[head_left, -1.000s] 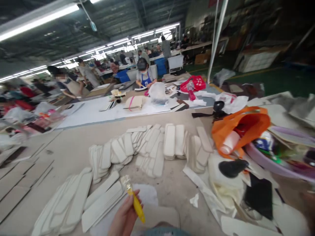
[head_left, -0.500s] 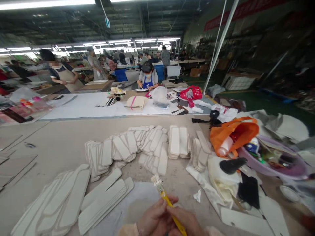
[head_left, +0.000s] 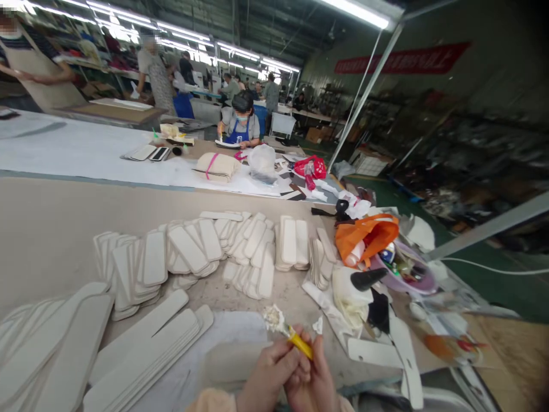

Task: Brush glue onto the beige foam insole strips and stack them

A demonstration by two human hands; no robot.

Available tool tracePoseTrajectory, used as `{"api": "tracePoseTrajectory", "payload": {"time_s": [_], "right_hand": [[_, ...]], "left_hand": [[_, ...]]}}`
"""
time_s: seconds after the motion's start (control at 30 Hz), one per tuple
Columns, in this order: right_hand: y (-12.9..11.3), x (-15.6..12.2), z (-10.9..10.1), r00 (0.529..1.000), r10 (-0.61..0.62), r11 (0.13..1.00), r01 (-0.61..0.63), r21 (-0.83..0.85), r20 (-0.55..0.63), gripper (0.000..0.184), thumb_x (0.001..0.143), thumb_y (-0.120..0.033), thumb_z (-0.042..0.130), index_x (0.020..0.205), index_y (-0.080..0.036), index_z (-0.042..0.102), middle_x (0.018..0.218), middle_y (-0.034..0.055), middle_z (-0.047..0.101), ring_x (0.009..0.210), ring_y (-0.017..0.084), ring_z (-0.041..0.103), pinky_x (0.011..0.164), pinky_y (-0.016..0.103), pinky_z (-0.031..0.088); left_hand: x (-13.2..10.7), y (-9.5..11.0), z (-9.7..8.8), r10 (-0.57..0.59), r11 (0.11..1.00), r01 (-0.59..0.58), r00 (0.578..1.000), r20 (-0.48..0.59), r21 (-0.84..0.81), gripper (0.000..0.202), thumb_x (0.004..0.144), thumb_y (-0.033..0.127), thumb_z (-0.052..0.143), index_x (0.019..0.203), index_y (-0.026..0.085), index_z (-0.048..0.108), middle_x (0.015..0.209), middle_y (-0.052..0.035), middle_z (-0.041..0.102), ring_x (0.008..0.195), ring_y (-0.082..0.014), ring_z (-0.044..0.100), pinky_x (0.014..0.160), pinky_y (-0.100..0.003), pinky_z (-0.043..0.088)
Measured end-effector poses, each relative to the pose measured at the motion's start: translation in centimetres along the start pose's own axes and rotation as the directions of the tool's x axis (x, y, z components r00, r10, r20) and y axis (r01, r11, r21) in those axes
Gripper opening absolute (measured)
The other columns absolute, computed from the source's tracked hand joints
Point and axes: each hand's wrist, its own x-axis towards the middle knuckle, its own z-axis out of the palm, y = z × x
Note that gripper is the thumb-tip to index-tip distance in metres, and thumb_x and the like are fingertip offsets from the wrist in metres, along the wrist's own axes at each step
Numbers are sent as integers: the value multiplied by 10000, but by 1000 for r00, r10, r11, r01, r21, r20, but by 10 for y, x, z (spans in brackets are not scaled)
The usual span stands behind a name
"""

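A brush with a yellow handle (head_left: 301,345) and a clumped, white-crusted head (head_left: 274,319) points up and to the left in front of me. My left hand (head_left: 274,369) is closed, its fingers curled against the handle. My right hand (head_left: 315,375) is closed around the handle from the other side, its thumb up along it. Both hands touch each other, and the handle's lower end is hidden by them. Just ahead lie stacks of long, round-ended off-white pieces (head_left: 266,272). A pale sheet (head_left: 234,329) lies left of the brush head.
More long pieces (head_left: 146,355) are stacked at the left. Rightward are a white scrap (head_left: 318,325), a yellowish cloth bundle (head_left: 349,300), an orange bag (head_left: 364,234) and a purple basin (head_left: 422,286). A co-worker in a blue apron (head_left: 238,135) sits across a white-covered table (head_left: 86,151).
My view has turned right and tilted. Both hands have shifted on the brush, with more of its handle now covered, and the right thumb now points upward.
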Motion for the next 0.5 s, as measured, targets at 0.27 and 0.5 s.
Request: {"api": "tracePoseTrajectory", "payload": {"time_s": [0.27, 0.5], "right_hand": [[-5, -13, 20, 982, 83, 918, -142, 371, 170, 237, 886, -364, 597, 745, -178, 643, 428, -115, 435, 357, -14, 409, 375, 40, 333], [-7, -22, 16, 905, -24, 887, -177, 427, 424, 420, 979, -249, 397, 621, -163, 601, 427, -91, 503, 342, -17, 425, 337, 28, 330]], "left_hand": [[-19, 10, -15, 96, 945, -117, 992, 81, 305, 405, 811, 449, 597, 1128, 204, 656, 1117, -80, 664, 1065, -233, 577, 987, -334, 411], [-45, -27, -112, 385, 558, -41, 898, -215, 829, 316, 755, 477, 612, 969, 272, 723, 1069, -58, 696, 1028, -263, 618, 954, -371, 474]]}}
